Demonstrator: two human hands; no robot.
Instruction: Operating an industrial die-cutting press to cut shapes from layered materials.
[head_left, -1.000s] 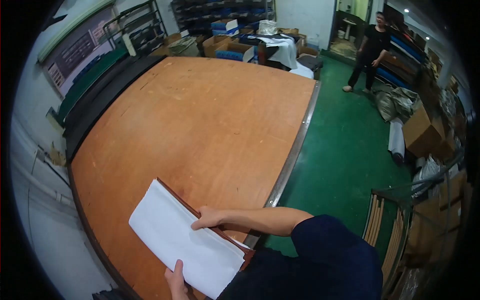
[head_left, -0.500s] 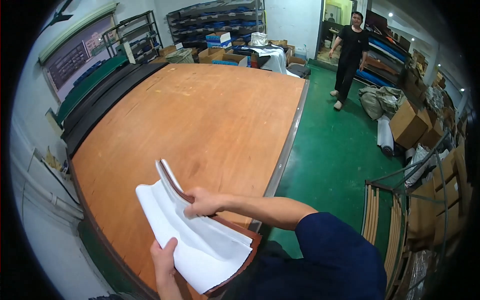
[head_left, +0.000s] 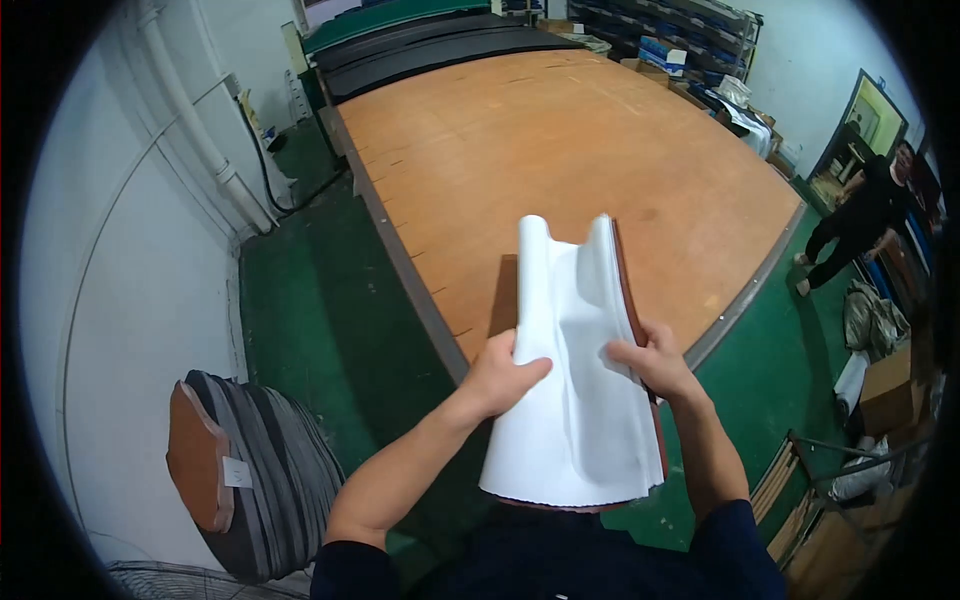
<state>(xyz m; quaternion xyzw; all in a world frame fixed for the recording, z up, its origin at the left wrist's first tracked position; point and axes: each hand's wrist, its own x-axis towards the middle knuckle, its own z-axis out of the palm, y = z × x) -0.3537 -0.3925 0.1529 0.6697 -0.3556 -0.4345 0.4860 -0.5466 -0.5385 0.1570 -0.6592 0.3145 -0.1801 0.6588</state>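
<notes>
Between my hands I hold a bundle of brown sheets with white backing, its white side facing up and brown showing along the right edge. The bundle is bent into a trough, with both long sides curling up. My left hand is closed on its left side, thumb on top of the white face. On the right side, my right hand grips the edge, thumb on top and fingers hidden beneath. The bundle is held above the near corner of a wooden-topped table.
A tall pile of grey and black sheets, topped by a brown piece, stands on the green floor at left. Black sheeting lies along the table's far end. At right are a person, a cardboard box and wooden strips.
My view has turned left, bringing the floor pile into sight. The bundle has swung upright in front of me, and my right hand has shifted from its upper part to its right side.
</notes>
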